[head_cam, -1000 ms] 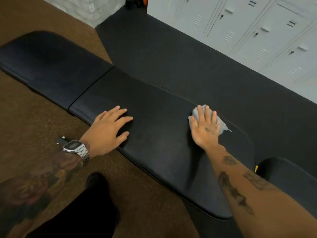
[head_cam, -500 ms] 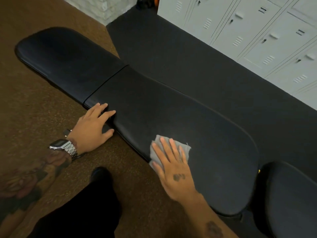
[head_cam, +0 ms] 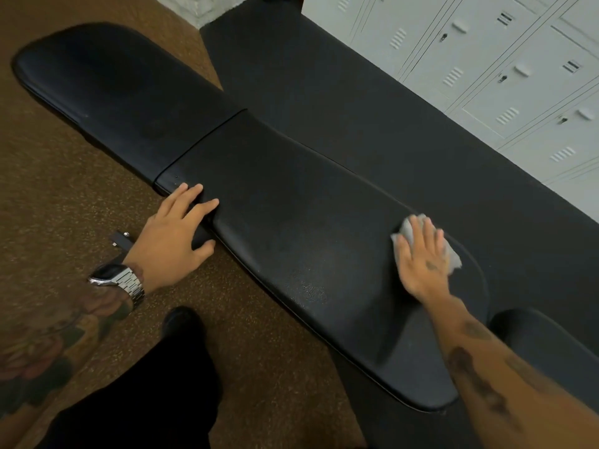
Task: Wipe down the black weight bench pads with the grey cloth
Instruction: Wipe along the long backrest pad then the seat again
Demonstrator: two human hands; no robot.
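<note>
A long black back pad (head_cam: 308, 228) runs diagonally across the head view, with a shorter black seat pad (head_cam: 123, 92) joined to it at the upper left. My right hand (head_cam: 421, 264) lies flat on the grey cloth (head_cam: 413, 231), pressing it onto the far edge of the back pad near its wide right end. The cloth sticks out beyond my fingertips and beside my little finger. My left hand (head_cam: 175, 234) rests on the pad's near edge by the seam, fingers spread, holding nothing. Another black pad (head_cam: 551, 345) shows at the lower right, partly hidden by my forearm.
White metal lockers (head_cam: 486, 69) line the upper right behind a black rubber floor mat (head_cam: 324, 76). Brown speckled flooring (head_cam: 64, 205) lies on my side of the bench. My black shoe (head_cam: 181, 322) and trouser leg stand close to the pad's near edge. A small metal bracket (head_cam: 121, 238) sits by my left wrist.
My right hand has swept the cloth from the pad's near edge across to its far edge on the right. My left hand stayed on the near edge by the seam.
</note>
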